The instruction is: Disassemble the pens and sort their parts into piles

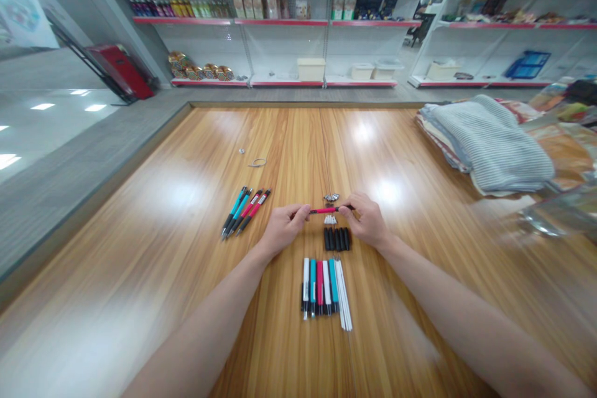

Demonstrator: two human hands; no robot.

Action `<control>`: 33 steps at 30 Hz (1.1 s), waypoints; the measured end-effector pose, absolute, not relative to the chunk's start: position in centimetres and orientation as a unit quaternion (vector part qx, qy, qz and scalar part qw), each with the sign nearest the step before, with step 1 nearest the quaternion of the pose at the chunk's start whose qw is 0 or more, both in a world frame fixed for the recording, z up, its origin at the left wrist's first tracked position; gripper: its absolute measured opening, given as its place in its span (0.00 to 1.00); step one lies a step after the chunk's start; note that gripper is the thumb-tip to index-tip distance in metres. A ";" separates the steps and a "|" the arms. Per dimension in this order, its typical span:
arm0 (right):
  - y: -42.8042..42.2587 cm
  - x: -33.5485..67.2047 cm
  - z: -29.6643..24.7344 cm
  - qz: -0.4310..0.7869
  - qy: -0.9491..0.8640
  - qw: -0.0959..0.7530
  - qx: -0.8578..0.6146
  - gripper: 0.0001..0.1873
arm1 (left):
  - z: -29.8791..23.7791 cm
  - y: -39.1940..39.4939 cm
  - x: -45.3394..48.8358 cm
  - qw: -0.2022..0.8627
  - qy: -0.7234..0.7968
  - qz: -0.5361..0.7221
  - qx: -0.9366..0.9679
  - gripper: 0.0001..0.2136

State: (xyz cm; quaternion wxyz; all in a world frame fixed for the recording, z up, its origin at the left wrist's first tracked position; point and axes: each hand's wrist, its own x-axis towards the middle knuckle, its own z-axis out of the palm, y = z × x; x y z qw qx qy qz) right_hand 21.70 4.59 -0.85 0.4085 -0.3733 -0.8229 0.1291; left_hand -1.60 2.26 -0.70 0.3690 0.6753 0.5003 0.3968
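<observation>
Both my hands hold one pink pen [326,209] level above the wooden table [186,249]. My left hand [283,228] pinches its left end, my right hand [366,219] pinches its black right end. Just behind the pen lies a small fan of metal parts [331,198]. Under it sit small white tips [330,220] and a row of black grips [336,239]. Nearer me lie several pen barrels in white, teal and pink [319,287] beside thin white refills [344,293]. Left of my hands, several finished pens [245,211] lie side by side.
A folded grey striped cloth [492,143] lies on a pile at the table's right. A small ring [241,150] and a bent wire [257,163] lie farther back. Shop shelves with goods [280,18] line the back wall. A red case [122,71] leans on the floor at left.
</observation>
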 end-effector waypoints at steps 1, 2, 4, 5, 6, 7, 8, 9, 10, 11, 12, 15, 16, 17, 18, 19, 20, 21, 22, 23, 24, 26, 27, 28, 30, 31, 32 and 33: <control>4.6 21.7 -0.8 0.130 -0.823 0.408 -0.372 0.07 | -0.9 2.3 -1.6 0.373 0.507 0.396 0.669 0.22; 4.5 21.7 -0.8 0.131 -0.824 0.407 -0.372 0.07 | -1.0 2.3 -1.6 0.377 0.512 0.395 0.663 0.23; 4.5 21.7 -0.7 0.132 -0.825 0.405 -0.371 0.06 | -1.3 2.3 -1.6 0.384 0.516 0.397 0.655 0.24; 4.5 21.7 -0.7 0.132 -0.825 0.406 -0.371 0.06 | -1.4 2.3 -1.7 0.387 0.514 0.399 0.653 0.24; 4.5 21.7 -0.7 0.132 -0.825 0.407 -0.370 0.06 | -1.4 2.3 -1.7 0.390 0.510 0.401 0.653 0.23; 4.5 21.7 -0.7 0.132 -0.824 0.408 -0.370 0.06 | -1.4 2.3 -1.7 0.391 0.505 0.407 0.654 0.23; 4.5 21.7 -0.7 0.132 -0.824 0.410 -0.369 0.06 | -1.3 2.3 -1.7 0.391 0.498 0.415 0.654 0.21; 4.5 21.7 -0.7 0.131 -0.822 0.412 -0.370 0.06 | -1.2 2.3 -1.6 0.390 0.490 0.425 0.653 0.18; 4.5 21.7 -0.7 0.131 -0.820 0.415 -0.371 0.07 | -1.0 2.3 -1.6 0.389 0.482 0.435 0.654 0.15; 4.6 21.7 -0.8 0.131 -0.819 0.416 -0.374 0.07 | -0.9 2.3 -1.5 0.388 0.473 0.441 0.657 0.13; 4.6 21.8 -0.8 0.131 -0.818 0.415 -0.376 0.08 | -0.8 2.3 -1.5 0.387 0.465 0.444 0.661 0.13; 4.6 21.8 -0.8 0.132 -0.818 0.411 -0.380 0.09 | -0.7 2.3 -1.4 0.383 0.453 0.433 0.678 0.13; 4.6 21.8 -0.8 0.132 -0.818 0.410 -0.380 0.09 | -0.7 2.3 -1.5 0.382 0.456 0.427 0.681 0.13; 4.6 21.8 -0.7 0.131 -0.819 0.409 -0.380 0.08 | -0.7 2.3 -1.5 0.379 0.462 0.422 0.682 0.13; 4.6 21.8 -0.7 0.131 -0.820 0.409 -0.379 0.08 | -0.7 2.3 -1.6 0.376 0.468 0.416 0.683 0.14; 4.6 21.8 -0.7 0.130 -0.820 0.410 -0.377 0.08 | -0.7 2.3 -1.7 0.372 0.475 0.410 0.684 0.16; 4.5 21.8 -0.7 0.129 -0.820 0.411 -0.375 0.08 | -0.8 2.3 -1.7 0.367 0.482 0.405 0.685 0.18; 4.5 21.7 -0.7 0.129 -0.821 0.412 -0.374 0.08 | -0.8 2.4 -1.7 0.362 0.488 0.401 0.686 0.19; 4.5 21.7 -0.7 0.128 -0.821 0.414 -0.373 0.08 | -0.8 2.4 -1.7 0.357 0.493 0.400 0.685 0.20; 4.5 21.7 -0.7 0.126 -0.821 0.414 -0.373 0.08 | -0.8 2.4 -1.7 0.354 0.499 0.401 0.682 0.20; 4.5 21.7 -0.7 0.125 -0.821 0.413 -0.374 0.08 | -0.8 2.4 -1.7 0.353 0.504 0.403 0.678 0.20; 4.5 21.6 -0.7 0.123 -0.824 0.409 -0.373 0.07 | -0.9 2.4 -1.6 0.352 0.509 0.408 0.671 0.21; 4.5 21.6 -0.7 0.123 -0.824 0.408 -0.373 0.07 | -0.8 2.4 -1.6 0.352 0.510 0.410 0.669 0.21; 4.5 21.6 -0.6 0.124 -0.823 0.410 -0.373 0.07 | -0.8 2.4 -1.5 0.353 0.510 0.414 0.667 0.21; 4.5 21.6 -0.6 0.125 -0.820 0.413 -0.375 0.08 | -0.8 2.3 -1.5 0.359 0.503 0.429 0.659 0.18; 4.5 21.7 -0.6 0.125 -0.818 0.415 -0.377 0.08 | -0.8 2.3 -1.4 0.367 0.497 0.436 0.654 0.15; 4.6 21.7 -0.6 0.125 -0.817 0.415 -0.380 0.09 | -0.7 2.3 -1.4 0.376 0.491 0.442 0.651 0.14; 4.6 21.7 -0.6 0.125 -0.817 0.413 -0.383 0.10 | -0.7 2.3 -1.3 0.383 0.484 0.444 0.650 0.14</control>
